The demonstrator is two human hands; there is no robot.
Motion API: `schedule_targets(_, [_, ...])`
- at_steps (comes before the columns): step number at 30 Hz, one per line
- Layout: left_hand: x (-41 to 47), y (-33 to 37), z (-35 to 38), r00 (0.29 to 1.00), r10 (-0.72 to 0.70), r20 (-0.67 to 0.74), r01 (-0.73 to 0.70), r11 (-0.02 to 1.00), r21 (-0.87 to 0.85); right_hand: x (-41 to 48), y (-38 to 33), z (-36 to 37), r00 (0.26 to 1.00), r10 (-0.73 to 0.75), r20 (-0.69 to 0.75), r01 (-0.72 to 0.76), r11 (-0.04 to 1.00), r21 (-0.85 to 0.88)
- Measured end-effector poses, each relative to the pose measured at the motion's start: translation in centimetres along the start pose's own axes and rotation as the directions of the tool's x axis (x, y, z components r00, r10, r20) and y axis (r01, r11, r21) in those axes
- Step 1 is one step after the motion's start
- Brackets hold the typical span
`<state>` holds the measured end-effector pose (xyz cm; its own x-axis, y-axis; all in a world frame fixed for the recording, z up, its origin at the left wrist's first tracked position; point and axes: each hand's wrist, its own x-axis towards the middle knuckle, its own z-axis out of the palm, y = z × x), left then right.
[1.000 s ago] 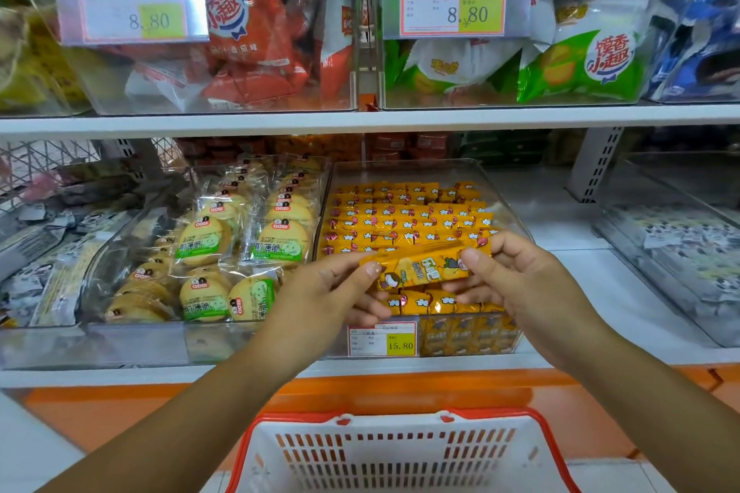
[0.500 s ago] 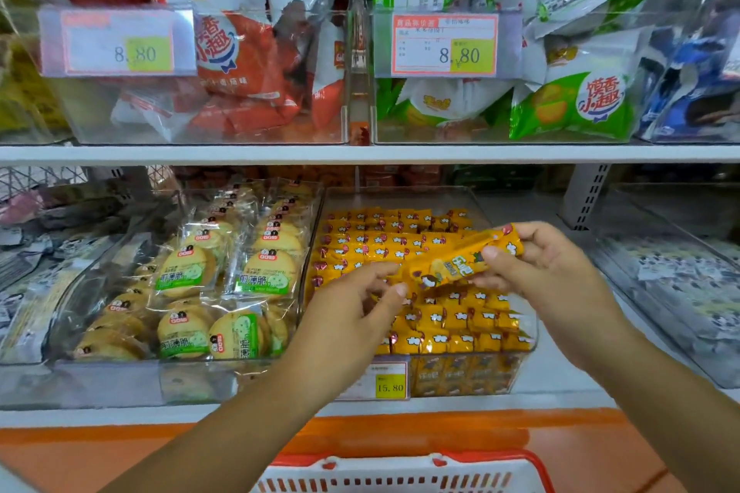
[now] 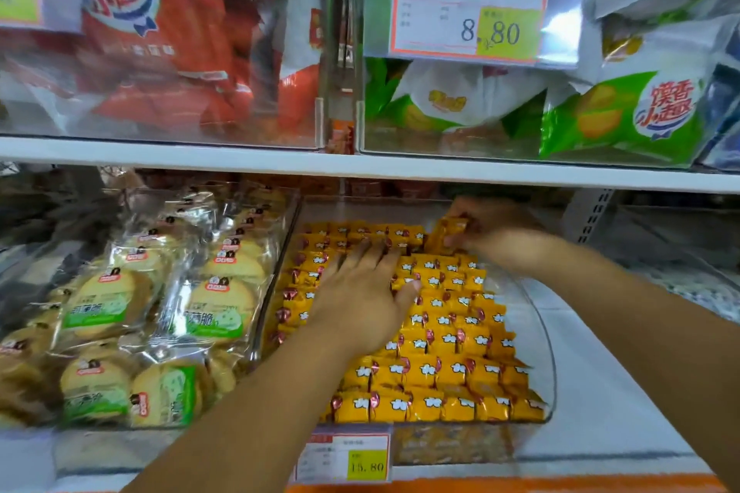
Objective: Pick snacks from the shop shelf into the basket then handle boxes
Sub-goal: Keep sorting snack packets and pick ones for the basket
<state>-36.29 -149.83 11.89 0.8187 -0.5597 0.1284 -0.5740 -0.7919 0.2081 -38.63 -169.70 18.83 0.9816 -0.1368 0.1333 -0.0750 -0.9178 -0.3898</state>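
Left hand (image 3: 360,292) drops off packet (image 3: 450,232), flat on rows (image 3: 452,356); right hand (image 3: 500,236) pinches packet alone; pressing may scatter rows.

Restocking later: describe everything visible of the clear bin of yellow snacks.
The clear bin, glossy plastic with a rounded front corner, sits on the lower shelf, full of rowed yellow snacks. A 15.80 price tag is on its front. The left hand lies flat on the snacks; the right hand grips one pack at the back.
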Motion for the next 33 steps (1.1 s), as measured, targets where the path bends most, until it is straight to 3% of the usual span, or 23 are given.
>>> schedule_targets(6, [-0.1, -0.3, 0.7, 0.999, 0.005, -0.053, -0.006, 1.000, -0.018, 2.9, 0.4, 0.8, 0.970, -0.119, 0.212, 0.171, 0.955, -0.244])
schedule_targets(11, [0.0, -0.2, 0.7, 0.999, -0.001, -0.052, -0.001, 0.999, -0.037, 4.6, 0.2, 1.6, 0.942, -0.019, 0.336, 0.108, 0.962, -0.250])
schedule_targets(17, [0.0, -0.1, 0.8, 0.999, -0.010, -0.049, 0.008, 0.999, -0.044, 4.9, -1.6, 2.5, 0.984, -0.145, 0.104, 0.153, 0.986, -0.072])
schedule_targets(21, [0.1, -0.2, 0.9, 0.999, -0.005, -0.049, 0.002, 0.998, -0.058, 4.7, -2.7, 4.1, 0.982, -0.153, 0.112, 0.174, 0.961, -0.215])
schedule_targets(24, [-0.2, 0.0, 0.5, 0.997, -0.045, -0.065, 0.035, 0.990, -0.140, 3.6, -3.1, 3.1, 0.990, -0.138, 0.014, 0.139, 0.988, -0.064])
schedule_targets(29, [-0.8, 0.1, -1.0, 0.982, -0.155, -0.112, 0.082, 0.871, -0.485, -1.9, -3.8, 1.2, 0.984, -0.087, -0.158, 0.108, 0.985, 0.134])
schedule_targets(33, [-3.2, 0.3, -3.7, 0.985, -0.102, -0.139, -0.003, 0.795, -0.607, -8.1, -4.6, 0.4, 0.959, 0.015, -0.284, 0.128, 0.869, 0.477])
